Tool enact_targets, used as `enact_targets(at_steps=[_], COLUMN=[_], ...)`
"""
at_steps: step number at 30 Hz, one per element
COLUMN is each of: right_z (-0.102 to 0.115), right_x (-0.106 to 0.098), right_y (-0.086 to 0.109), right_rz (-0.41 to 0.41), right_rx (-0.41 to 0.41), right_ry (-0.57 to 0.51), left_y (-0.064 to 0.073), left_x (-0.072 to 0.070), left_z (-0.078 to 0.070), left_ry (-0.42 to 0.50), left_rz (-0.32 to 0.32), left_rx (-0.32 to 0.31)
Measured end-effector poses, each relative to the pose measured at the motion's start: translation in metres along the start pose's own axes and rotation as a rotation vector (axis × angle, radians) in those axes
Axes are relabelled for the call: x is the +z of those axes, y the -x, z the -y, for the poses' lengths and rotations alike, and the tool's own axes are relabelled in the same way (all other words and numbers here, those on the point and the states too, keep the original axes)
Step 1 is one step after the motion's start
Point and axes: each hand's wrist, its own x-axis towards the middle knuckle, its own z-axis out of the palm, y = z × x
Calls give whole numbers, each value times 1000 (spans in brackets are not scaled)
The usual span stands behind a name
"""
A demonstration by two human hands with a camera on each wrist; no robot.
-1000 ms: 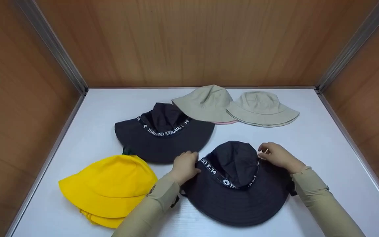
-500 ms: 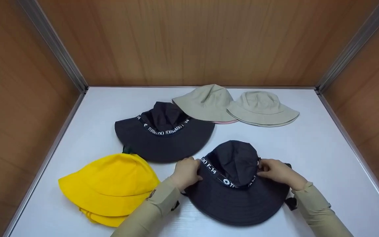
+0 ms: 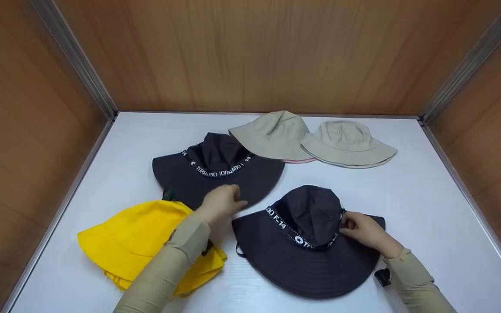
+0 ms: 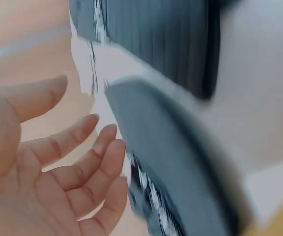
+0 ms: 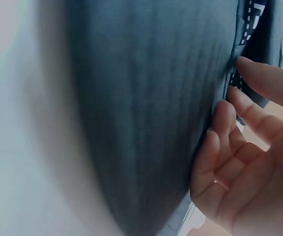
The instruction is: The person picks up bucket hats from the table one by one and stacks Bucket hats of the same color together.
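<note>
A wide-brimmed black sun hat [image 3: 307,271] with white lettering round its band lies at the front centre. At the right side of its band, my right hand [image 3: 365,232] pinches the hat with thumb and fingers; in the right wrist view, the fingertips [image 5: 235,93] meet the band beside the brim. My left hand [image 3: 222,202] is off this hat, fingers loosely bent and holding nothing. It hovers over the front brim of a second black sun hat [image 3: 176,174] farther back. The left wrist view shows the palm [image 4: 38,196] beside both black brims.
Stacked yellow hats [image 3: 124,234] lie at front left, partly under my left forearm. Two beige bucket hats overlap at the back: the left one [image 3: 276,139] covers part of the rear black hat, the right one [image 3: 346,143] adjoins it. Wooden panels [image 3: 250,56] enclose the white table [image 3: 429,208].
My left hand has let go of the front black hat's left brim and moved left and back. My right hand has come down onto the band and stayed there.
</note>
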Motion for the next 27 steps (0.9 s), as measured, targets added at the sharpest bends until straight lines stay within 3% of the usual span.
enact_targets(at_steps=[7,13,18,27], right_z=[-2,-4,-5,-8], right_x=[1,2,8,9], right_y=[-1,0,4,3], right_rz=[-23,-43,-52,-45], right_rx=[-23,-16,-9,21], right_ry=[1,0,-23,-38], left_y=[-18,-21,-24,-17], left_x=[-53,-82,-89,-79], left_z=[58,96,121,157], left_ry=[143,227,260,410], left_rz=[-67,-94,-54,79], left_rx=[-181,-297,-372,-528])
